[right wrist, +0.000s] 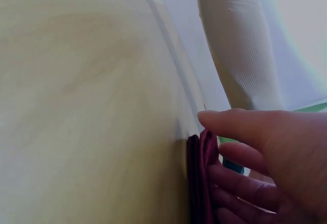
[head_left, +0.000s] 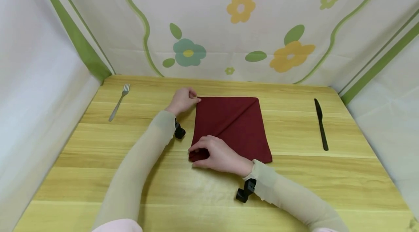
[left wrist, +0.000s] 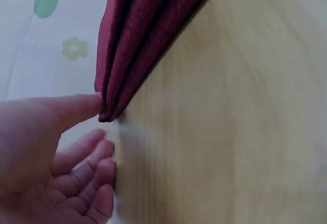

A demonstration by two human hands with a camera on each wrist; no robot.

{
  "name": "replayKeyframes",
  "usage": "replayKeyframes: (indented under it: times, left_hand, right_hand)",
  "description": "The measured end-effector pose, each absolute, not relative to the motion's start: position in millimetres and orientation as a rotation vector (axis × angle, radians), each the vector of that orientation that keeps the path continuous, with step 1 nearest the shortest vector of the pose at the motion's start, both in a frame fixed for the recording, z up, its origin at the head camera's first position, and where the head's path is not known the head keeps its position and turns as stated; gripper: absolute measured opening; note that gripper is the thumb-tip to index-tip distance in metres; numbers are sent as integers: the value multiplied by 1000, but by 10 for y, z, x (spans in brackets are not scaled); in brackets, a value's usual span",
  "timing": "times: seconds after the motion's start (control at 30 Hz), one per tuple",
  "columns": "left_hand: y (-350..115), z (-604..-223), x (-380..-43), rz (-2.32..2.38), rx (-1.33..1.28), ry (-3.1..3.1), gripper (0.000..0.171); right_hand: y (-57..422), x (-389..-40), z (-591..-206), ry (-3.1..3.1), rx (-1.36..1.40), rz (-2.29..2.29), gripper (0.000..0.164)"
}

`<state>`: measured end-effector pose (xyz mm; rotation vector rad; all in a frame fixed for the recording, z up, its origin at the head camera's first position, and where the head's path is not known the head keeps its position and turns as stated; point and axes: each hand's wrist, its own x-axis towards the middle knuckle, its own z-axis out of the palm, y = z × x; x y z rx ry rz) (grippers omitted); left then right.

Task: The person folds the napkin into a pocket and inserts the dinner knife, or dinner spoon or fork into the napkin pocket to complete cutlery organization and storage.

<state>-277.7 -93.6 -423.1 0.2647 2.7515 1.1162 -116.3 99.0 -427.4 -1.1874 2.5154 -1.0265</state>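
Observation:
A dark red cloth napkin [head_left: 240, 132], folded into a layered square, lies flat on the wooden table. A diagonal fold edge crosses it from its far right corner toward the near left. At the far left corner, my left hand [head_left: 183, 100] touches the cloth with its thumb [left wrist: 84, 109]. Its other fingers curve loosely, apart from the cloth. My right hand [head_left: 217, 154] rests at the near left corner, fingertips on the cloth and thumb by the front edge. The right wrist view shows the stacked napkin layers [right wrist: 203, 178] beside those fingers.
A metal fork [head_left: 119, 103] lies on the table [head_left: 183, 203] at the far left. On the right lies a black knife [head_left: 321, 124]. White curtains with printed flowers [head_left: 209, 14] border the table's back and sides.

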Motion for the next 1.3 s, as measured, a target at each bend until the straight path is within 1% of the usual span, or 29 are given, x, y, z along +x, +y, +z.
replayKeyframes:
  times: [0.23,0.47,0.57,0.73,0.87,1.07,1.3]
  left_hand:
    - [-922,-4187,-2751,1039,258,2745,30]
    - [-918,-4171,-2735,1208,263,2652,28]
    - [-919,-4144,-2716,1259,259,2598,31]
    - [-931,-4128,-2702,1293,235,2532,41]
    - [-941,-4146,-2704,1292,225,2531,37]
    - [-951,-4165,-2679,1330,236,2581,29]
    - [-1021,-4131,-2604,1436,253,2563,34]
  right_hand:
    - [916,-1123,-4267,2589,-1239,-883,29]
    - [893,-1137,-4300,2635,-1343,-823,21]
    - [895,-1150,-4302,2635,-1392,-825,19]
    - [927,-1167,-4289,2571,-1429,-909,23]
    - [984,-1177,-4257,2521,-1426,-995,22]
    - [1058,-1178,-4145,2518,-1424,-1132,12]
    - [1113,-1123,-4017,2520,-1400,-1201,10]
